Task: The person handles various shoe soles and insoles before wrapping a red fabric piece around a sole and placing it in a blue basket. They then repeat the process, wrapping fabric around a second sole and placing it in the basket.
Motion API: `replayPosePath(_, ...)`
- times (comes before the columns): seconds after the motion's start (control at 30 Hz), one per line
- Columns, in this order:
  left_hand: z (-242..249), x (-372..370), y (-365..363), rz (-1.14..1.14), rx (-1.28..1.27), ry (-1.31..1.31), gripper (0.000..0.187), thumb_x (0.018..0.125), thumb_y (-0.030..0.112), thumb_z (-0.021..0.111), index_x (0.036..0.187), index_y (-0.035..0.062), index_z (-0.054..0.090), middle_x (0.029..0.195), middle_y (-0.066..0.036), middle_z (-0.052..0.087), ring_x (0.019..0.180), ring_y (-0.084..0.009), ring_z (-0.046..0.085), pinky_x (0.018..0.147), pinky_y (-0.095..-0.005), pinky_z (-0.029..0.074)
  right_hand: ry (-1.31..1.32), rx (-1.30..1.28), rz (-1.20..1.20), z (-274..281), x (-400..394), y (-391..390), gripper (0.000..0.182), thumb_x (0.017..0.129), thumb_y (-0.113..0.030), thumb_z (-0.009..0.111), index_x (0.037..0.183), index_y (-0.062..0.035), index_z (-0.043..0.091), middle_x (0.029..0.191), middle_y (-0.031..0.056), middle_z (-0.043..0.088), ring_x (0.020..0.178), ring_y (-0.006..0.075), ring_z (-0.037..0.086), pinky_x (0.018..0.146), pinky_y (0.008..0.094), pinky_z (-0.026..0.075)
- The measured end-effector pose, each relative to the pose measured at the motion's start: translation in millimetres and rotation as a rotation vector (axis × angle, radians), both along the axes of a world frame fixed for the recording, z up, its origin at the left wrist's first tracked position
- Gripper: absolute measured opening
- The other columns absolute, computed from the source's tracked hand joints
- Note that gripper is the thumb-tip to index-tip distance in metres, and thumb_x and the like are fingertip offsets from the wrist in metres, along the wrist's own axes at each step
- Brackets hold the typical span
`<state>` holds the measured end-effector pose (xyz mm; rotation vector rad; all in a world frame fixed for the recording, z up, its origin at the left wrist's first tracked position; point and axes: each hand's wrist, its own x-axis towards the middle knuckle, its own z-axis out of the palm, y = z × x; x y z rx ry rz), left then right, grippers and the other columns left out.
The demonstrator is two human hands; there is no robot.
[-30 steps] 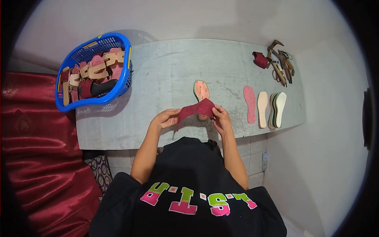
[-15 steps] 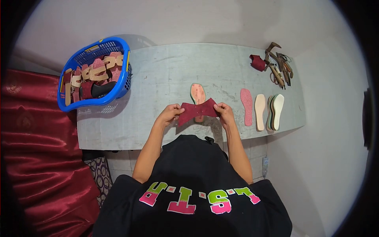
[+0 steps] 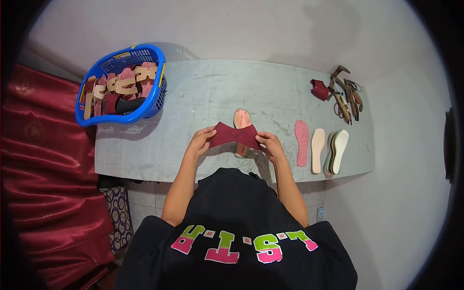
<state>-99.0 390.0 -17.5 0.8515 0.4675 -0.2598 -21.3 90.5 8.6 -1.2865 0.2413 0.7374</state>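
A dark red piece of material (image 3: pixel 234 135), wide at both ends and narrow in the middle, is stretched between my two hands above the table. My left hand (image 3: pixel 202 140) pinches its left end. At the right end, my right hand (image 3: pixel 269 144) grips it between thumb and fingers. Beneath it lies a sole-shaped piece (image 3: pixel 242 119) with a pinkish face and green edge, its middle hidden by the red piece. To the right lie a pink sole (image 3: pixel 301 143), a beige sole (image 3: pixel 317 151) and a stack of soles with a cream one (image 3: pixel 340 152) on top.
A blue basket (image 3: pixel 145 112) full of sandal parts stands at the table's (image 3: pixel 193 92) left end. Toward the back right lie a curved red piece (image 3: pixel 319 90), a metal tool (image 3: pixel 340 71), scissors and several other tools (image 3: pixel 344 107). A red curtain (image 3: pixel 48 179) hangs at the left.
The red piece has moved slightly left with both hands and turned a little, its left end now higher and its right end lower. The camera view has shifted slightly.
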Motion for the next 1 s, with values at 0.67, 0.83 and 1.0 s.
replayPosePath(0.67, -21, 31, -7, 0.135, 0.429, 0.042, 0.046, 0.098, 0.023, 0.066, 0.139, 0.0054, 0.058, 0.121, -0.008, 0.067, 0.108, -0.0145, 0.063, 0.096, -0.0304, 0.048, 0.052, 0.030, -0.143, -21, 1, 43, 0.018, 0.091, -0.007, 0.069, 0.108, -0.0027, 0.070, 0.091, 0.0015, 0.069, 0.073, 0.0117, 0.061, 0.062, 0.0258, 0.049)
replayPosePath(0.83, -19, 33, -20, 0.137, 0.404, -0.046, 0.059, 0.095, 0.024, 0.069, 0.146, 0.0028, 0.049, 0.130, -0.012, 0.064, 0.116, -0.0185, 0.061, 0.099, -0.0298, 0.047, 0.178, 0.217, -0.136, -19, 4, 58, 0.022, 0.093, -0.003, 0.062, 0.116, -0.0048, 0.065, 0.095, 0.0024, 0.067, 0.075, 0.0134, 0.062, 0.067, 0.0272, 0.055)
replayPosePath(1.0, -43, 23, -52, 0.241, 1.119, -0.168, 0.047, 0.089, 0.036, 0.075, 0.120, 0.0012, 0.068, 0.127, -0.016, 0.063, 0.096, -0.0194, 0.065, 0.088, -0.0336, 0.050, 0.153, 0.210, -0.108, -18, 6, 76, 0.028, 0.093, 0.000, 0.064, 0.120, -0.0041, 0.064, 0.095, 0.0028, 0.069, 0.075, 0.0102, 0.063, 0.067, 0.0234, 0.054)
